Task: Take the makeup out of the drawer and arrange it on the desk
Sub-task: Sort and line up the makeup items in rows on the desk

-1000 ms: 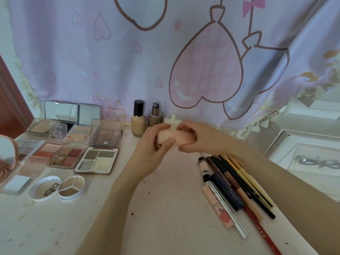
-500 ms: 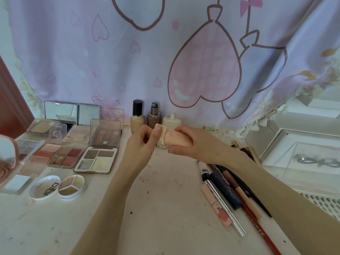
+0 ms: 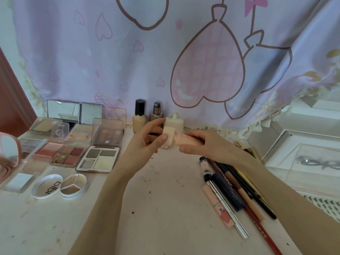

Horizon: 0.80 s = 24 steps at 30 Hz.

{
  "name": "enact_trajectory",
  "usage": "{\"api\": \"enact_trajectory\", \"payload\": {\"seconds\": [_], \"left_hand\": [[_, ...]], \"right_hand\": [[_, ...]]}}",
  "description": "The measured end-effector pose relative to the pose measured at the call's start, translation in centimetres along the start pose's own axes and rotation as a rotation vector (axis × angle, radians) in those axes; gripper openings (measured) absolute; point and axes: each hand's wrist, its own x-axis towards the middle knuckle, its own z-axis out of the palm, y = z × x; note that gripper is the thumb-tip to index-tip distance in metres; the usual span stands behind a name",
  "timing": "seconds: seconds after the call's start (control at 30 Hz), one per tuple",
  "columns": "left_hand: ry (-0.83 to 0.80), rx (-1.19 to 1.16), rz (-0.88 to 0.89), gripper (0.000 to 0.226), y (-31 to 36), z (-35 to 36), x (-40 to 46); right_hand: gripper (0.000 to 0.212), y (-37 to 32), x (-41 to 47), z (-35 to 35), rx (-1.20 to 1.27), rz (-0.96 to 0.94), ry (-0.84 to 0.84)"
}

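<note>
Diff vs 0.5 s ago: cap (image 3: 168, 133) now pulled clear of the pink tube (image 3: 185, 140), small gap between them; before they were joined. Hands apart a bit more.

Left hand (image 3: 147, 142), frame center: thumb + fingers pinch the cream cap, wrist bent up. Right hand (image 3: 202, 144), just right of center: fingers wrapped round the tube, held roughly horizontal, open end toward the cap. Both held above the desk (image 3: 165, 208), in front of the bottles.

Containers: open eyeshadow palette (image 3: 99, 159), left of center, 4 pans, lid up. Round 3-section compact (image 3: 73, 185), lower left, w/ lid (image 3: 47, 186) beside it. Foundation bottle (image 3: 139, 116) upright by the curtain (image 3: 92, 52). Pencils/pens (image 3: 233, 188) lie in a bunch, lower right.
</note>
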Motion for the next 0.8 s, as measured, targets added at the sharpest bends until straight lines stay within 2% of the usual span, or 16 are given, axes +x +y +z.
{"api": "enact_trajectory", "payload": {"seconds": [0.1, 0.23, 0.33, 0.4, 0.5, 0.57, 0.8], "left_hand": [[-0.054, 0.045, 0.04, 0.043, 0.0, -0.1, 0.0], [-0.08, 0.1, 0.023, 0.036, 0.0, 0.0, 0.0], [0.004, 0.162, 0.006, 0.024, -0.1, -0.3, 0.1], [0.116, 0.259, 0.003, 0.016, -0.2, -1.1, 0.3], [0.27, 0.578, -0.024, 0.016, -0.6, -2.7, 0.3], [0.291, 0.729, -0.077, 0.019, -0.8, -3.8, 0.1], [0.027, 0.874, -0.223, 0.021, -1.2, -4.0, -0.4]], "right_hand": [[0.021, 0.1, 0.1, 0.0, 0.002, -0.001, 0.009], [0.017, 0.1, 0.3, 0.3, 0.052, -0.003, -0.023], [0.025, 0.4, 0.6, 0.7, 0.027, 0.006, -0.009], [0.034, 0.7, 0.8, 1.1, -0.026, 0.04, 0.016], [0.036, 0.8, 1.0, 1.9, -0.123, 0.077, 0.021], [0.037, 0.9, 1.3, 2.6, -0.229, 0.068, 0.004], [0.042, 0.5, 2.9, 4.7, -0.456, 0.049, -0.112]]}}
